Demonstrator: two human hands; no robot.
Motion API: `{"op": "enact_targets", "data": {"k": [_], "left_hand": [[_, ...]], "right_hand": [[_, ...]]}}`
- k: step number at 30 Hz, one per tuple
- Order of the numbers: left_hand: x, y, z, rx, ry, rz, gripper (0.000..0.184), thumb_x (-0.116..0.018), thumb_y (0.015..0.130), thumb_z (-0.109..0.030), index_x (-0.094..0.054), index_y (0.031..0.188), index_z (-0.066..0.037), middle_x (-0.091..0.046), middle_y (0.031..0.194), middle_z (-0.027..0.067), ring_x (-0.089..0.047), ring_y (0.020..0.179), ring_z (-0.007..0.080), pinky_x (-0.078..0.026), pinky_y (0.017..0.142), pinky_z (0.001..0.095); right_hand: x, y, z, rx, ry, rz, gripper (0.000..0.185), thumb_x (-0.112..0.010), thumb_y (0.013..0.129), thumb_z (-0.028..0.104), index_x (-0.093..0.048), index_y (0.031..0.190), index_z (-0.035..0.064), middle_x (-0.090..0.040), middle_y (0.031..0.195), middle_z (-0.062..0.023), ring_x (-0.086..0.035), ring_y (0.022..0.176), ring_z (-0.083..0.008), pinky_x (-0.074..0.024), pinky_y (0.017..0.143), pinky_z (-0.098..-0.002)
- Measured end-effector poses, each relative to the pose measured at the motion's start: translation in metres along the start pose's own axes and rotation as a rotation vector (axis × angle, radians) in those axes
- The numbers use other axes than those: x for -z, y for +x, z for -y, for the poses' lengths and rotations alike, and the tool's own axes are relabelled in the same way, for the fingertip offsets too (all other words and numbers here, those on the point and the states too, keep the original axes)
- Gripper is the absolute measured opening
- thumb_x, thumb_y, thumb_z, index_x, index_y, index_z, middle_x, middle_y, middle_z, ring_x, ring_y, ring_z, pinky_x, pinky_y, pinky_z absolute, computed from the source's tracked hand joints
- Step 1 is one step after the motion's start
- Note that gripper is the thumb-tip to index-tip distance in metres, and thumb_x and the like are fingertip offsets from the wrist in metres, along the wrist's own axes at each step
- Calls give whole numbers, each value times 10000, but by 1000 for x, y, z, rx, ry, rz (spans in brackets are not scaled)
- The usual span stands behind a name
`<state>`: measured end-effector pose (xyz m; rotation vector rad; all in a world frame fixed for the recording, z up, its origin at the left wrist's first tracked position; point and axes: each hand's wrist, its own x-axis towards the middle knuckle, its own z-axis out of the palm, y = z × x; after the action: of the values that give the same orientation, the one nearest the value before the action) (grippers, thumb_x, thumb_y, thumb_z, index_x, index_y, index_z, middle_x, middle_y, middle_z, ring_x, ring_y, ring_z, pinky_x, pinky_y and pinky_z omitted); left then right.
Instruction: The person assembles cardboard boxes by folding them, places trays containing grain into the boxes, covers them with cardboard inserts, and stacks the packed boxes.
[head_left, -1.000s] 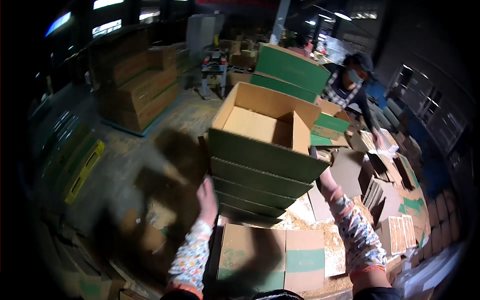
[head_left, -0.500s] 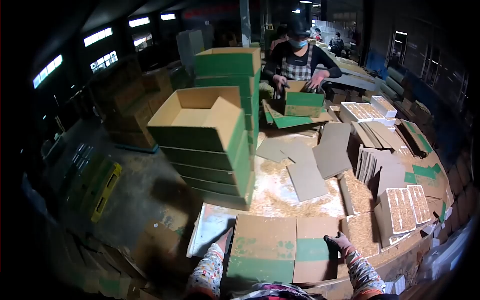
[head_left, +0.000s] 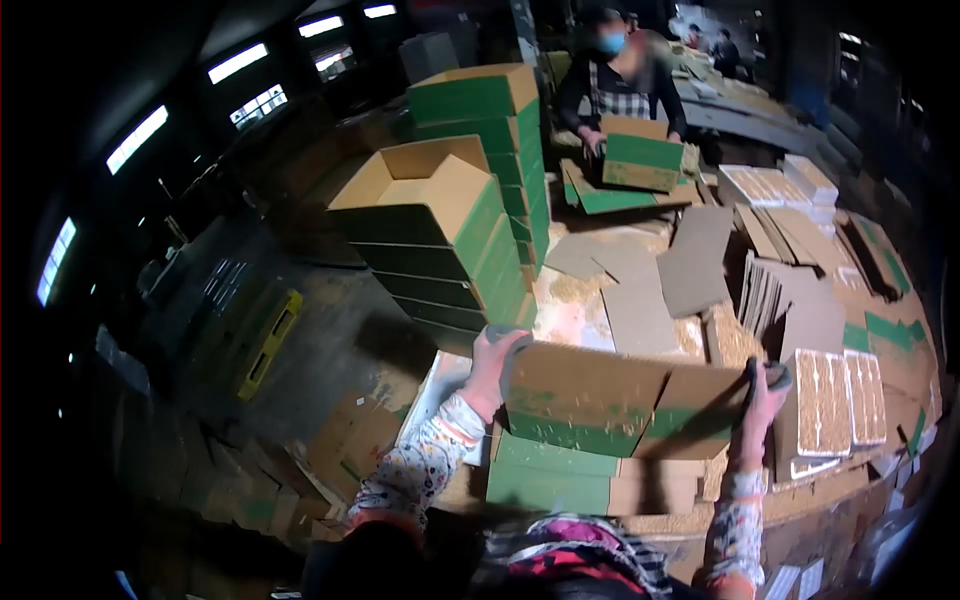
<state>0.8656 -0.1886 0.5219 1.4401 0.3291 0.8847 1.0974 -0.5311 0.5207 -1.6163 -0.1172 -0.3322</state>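
A flattened cardboard box (head_left: 590,385), brown with a green band, is held up at a tilt before me. Its left end is in my left hand (head_left: 495,365), fingers closed over the top corner. At the opposite end my right hand (head_left: 768,388) grips the upper right corner. Both hands wear pink gloves with dark fingertips. Below the held box lies another green-and-brown cardboard surface (head_left: 550,475); whether the two are joined I cannot tell. Some crumbs appear to fall in front of the held cardboard.
Stacked open green boxes (head_left: 430,240) stand at the left table edge. Grey cardboard sheets (head_left: 640,315) lie beyond my hands. White blocks with tan filling (head_left: 822,400) sit at right. Across the table, a masked person (head_left: 625,90) holds a green-and-brown box (head_left: 642,155).
The cardboard that lay flat is now lifted and tilted up, with both hands raised at its upper corners. My view has shifted. The person opposite has changed grip on their box.
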Motion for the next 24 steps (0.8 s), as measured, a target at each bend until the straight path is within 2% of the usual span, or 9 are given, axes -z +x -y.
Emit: {"op": "enact_targets", "data": {"k": [6,10,14,15,17,19,20,22,24], "left_hand": [[-12,32,-57,354,24,131,279,-646,826,-204,-594,973,27,-636,878,76,-612,787,204,-479,714,308],[-63,10,-80,-528,846,532,343,-604,809,-336,-605,864,2,-616,748,184,-615,723,310,-488,712,400],[-99,-22,-39,17,1132,1405,640,-404,865,-611,-670,787,-34,-659,742,143,-640,779,335,-485,736,450],[-97,-20,-62,348,1141,1586,767,-291,861,-707,-674,975,-52,-666,953,181,-616,979,333,-454,880,435],[-80,-36,-57,420,523,1622,843,-291,855,-722,-381,1354,-48,-413,1355,213,-355,1296,320,-244,1091,411],[-69,-58,-77,188,720,1287,878,-492,803,-655,-307,1362,-3,-369,1357,245,-396,1236,384,-263,1072,443],[-63,-69,-87,103,813,1110,928,-593,777,-621,-271,1366,19,-347,1357,261,-416,1207,416,-273,1063,458],[-60,-57,-61,-81,1113,360,1062,-703,667,-587,-216,1387,23,-355,1312,279,-412,1165,461,-239,1064,525],[-52,-58,-30,263,764,345,1106,-730,650,-562,-170,1415,9,-285,1373,279,-330,1236,471,-221,1074,516]], "right_hand": [[7,-2,40,-148,266,486,439,-576,854,89,-431,1266,43,-496,1145,-80,-494,1026,-170,-379,952,-283],[-29,12,-5,-248,284,430,554,-556,875,121,-322,1364,4,-447,1269,-122,-489,1105,-237,-303,1047,-332],[-93,-38,4,425,-551,634,790,-642,851,246,-176,1429,-23,-268,1450,-221,-330,1309,-280,-225,1101,-333],[-104,-46,-2,397,-534,591,889,-676,823,265,-119,1447,-35,-220,1477,-229,-271,1352,-294,-183,1115,-336],[-89,-32,-1,307,-715,684,1045,-767,695,407,-183,1409,-83,-292,1429,-261,-265,1346,-341,-200,1114,-376],[-76,-19,-7,326,-916,725,1112,-808,601,484,-258,1368,-105,-327,1394,-284,-294,1322,-355,-232,1097,-415],[-68,-8,-48,527,-724,739,974,-802,657,408,-320,1347,-83,-456,1313,-247,-481,1184,-309,-370,1007,-395],[-69,24,22,-135,-378,1312,671,-780,725,304,-503,1205,-74,-626,1087,-160,-620,913,-216,-489,831,-325],[-67,65,73,-255,-433,1576,295,-758,762,226,-668,867,-35,-661,786,-45,-613,747,-126,-508,719,-278]]}}
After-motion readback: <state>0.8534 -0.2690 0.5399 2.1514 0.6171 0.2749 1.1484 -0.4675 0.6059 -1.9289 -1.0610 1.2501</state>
